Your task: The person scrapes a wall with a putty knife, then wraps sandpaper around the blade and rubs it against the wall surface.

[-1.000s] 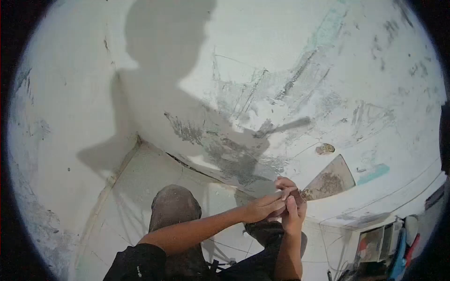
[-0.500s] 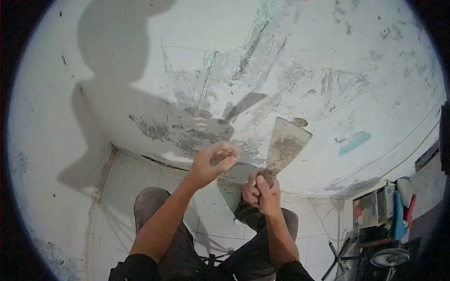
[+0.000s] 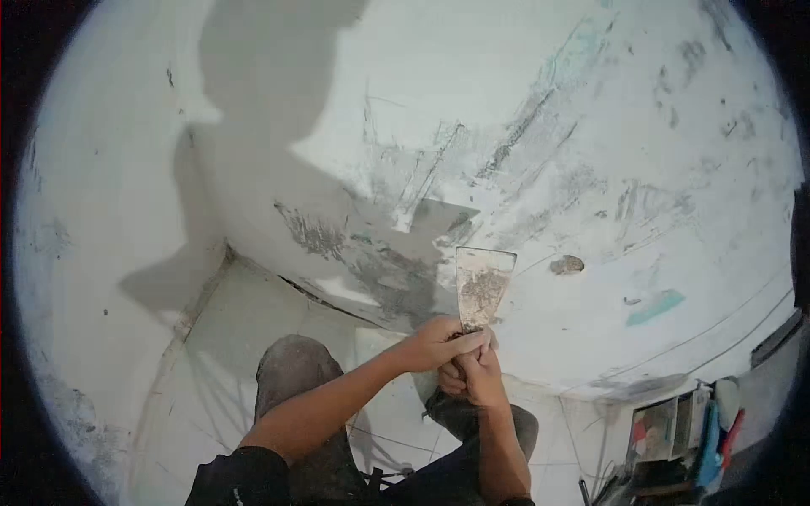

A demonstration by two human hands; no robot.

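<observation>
My right hand [image 3: 474,377] is wrapped round the handle of a wide scraper [image 3: 485,291], its blade pointing up and smeared with brownish residue. Across the top of the handle, just under the blade, my left hand [image 3: 437,343] is closed and meets the right one; its fingertips are partly hidden. Behind the blade stands a white wall [image 3: 405,67] with scraped grey patches, dark scratches and a turquoise mark. The blade looks apart from the wall, with its shadow on the plaster to the left.
A small brown hole [image 3: 567,265] shows in the wall right of the blade. At the lower right are a box-like stand [image 3: 654,438] and blue and red tools [image 3: 719,438]. My bent knees [image 3: 295,371] are over pale floor tiles [image 3: 236,329]. A wall corner lies to the left.
My left hand, earlier raised apart with curled fingers, has come right and closed at the scraper's neck. The blade now stands more upright. The view has shifted a little.
</observation>
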